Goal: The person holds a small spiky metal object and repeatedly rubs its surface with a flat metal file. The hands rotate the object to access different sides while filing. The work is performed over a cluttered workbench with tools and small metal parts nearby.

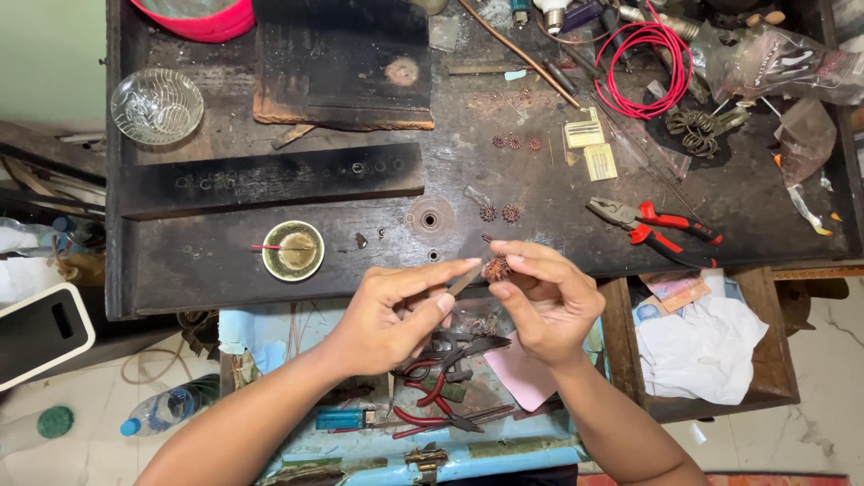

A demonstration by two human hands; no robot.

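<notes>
A small spiky copper-coloured wire ornament [496,268] sits pinched between the thumb and fingertips of the right hand [547,301], held in the air just over the near edge of the dark scorched wooden tabletop [540,180]. The left hand [389,315] is closed around slim metal tweezers [465,281], whose tip meets the ornament. Two similar spiky ornaments [499,213] lie on the tabletop just beyond, with three more [514,142] farther back. Red-handled pliers [655,227] rest to the right, a small round green-rimmed dish [293,251] to the left, and a clear glass bowl [157,105] at the far left corner.
</notes>
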